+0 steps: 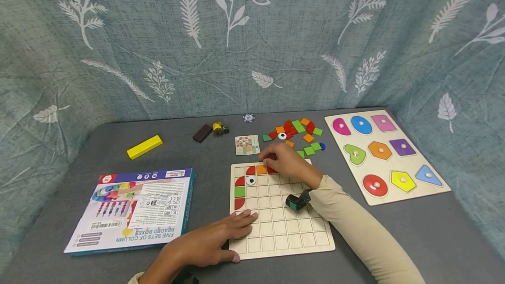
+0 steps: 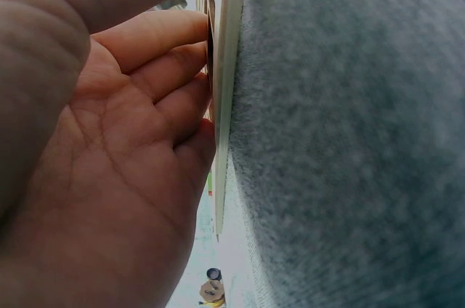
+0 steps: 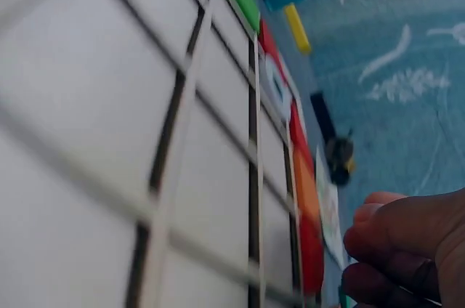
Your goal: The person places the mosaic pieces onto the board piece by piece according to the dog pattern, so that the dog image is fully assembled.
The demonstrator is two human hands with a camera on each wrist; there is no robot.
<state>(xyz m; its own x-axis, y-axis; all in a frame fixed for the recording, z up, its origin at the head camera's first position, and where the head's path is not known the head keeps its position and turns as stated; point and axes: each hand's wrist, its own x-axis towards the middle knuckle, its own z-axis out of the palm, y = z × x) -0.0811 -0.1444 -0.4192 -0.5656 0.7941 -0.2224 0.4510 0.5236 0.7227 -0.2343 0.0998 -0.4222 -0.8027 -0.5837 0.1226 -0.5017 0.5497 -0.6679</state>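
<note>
A wooden grid board lies on the table. Red quarter-round tiles, an orange tile, a green square tile and a white eye tile sit in cells along its far and left sides. My left hand rests at the board's left edge, fingers extended onto it and thumb near the front corner. My right hand hovers at the far edge, fingers loosely bent beside a red tile in the far row. No tile shows in its fingers, though their tips are partly hidden.
Loose coloured tiles lie beyond the board, beside a pattern card. A shape puzzle board stands right; a bead-set box and a yellow block are left. Farther back are a dark block and a poker chip.
</note>
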